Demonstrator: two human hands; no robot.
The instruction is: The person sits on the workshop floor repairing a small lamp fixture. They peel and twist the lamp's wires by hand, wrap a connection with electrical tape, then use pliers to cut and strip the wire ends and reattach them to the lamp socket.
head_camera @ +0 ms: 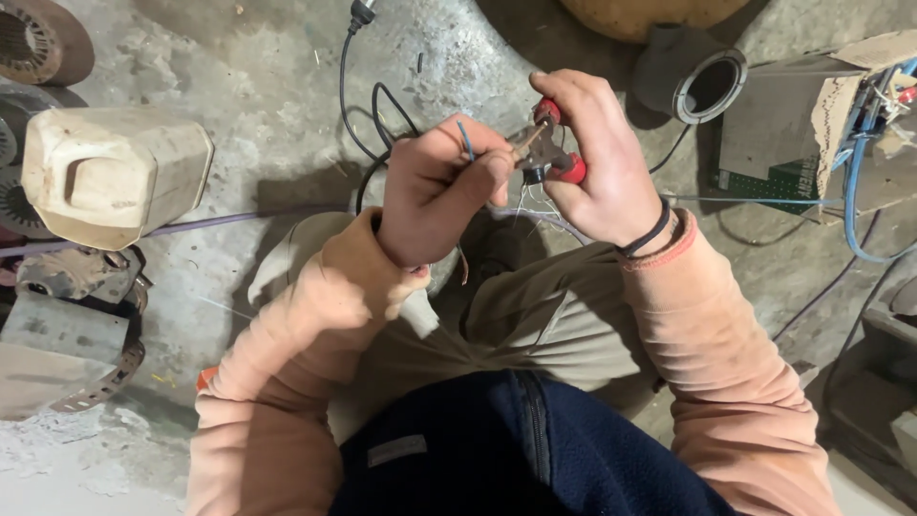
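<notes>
Dark blue vest (516,449) and peach sleeves (287,382) fill the bottom of the view, and above them, over the person's knees, the two hands meet on the work. Between them is a thin wire (465,141), blue-sheathed with a bare copper end (527,140), held over the concrete floor (267,124). The left hand (435,186) is closed around the wire, thumb and forefinger pinching it just short of the bare end. The right hand (597,158) is clenched around the red handles of a pair of pliers (546,151), whose jaws bite on or very near the copper tip; whether they are fully shut I cannot tell. A few fine pale strands (531,205) hang loose below the tool. The risks lie in that close meeting: the left thumb sits touching distance from the jaws, so a slip could nip it, and too hard a squeeze could cut through the copper strands or pull the wire out of the pinch. A black cable (358,105) loops on the floor just behind the left hand and could snag a wrist. Farther out stand a cream plastic jerrycan (115,172) to the left and a grey pipe fitting (693,81) to the upper right, well clear.
</notes>
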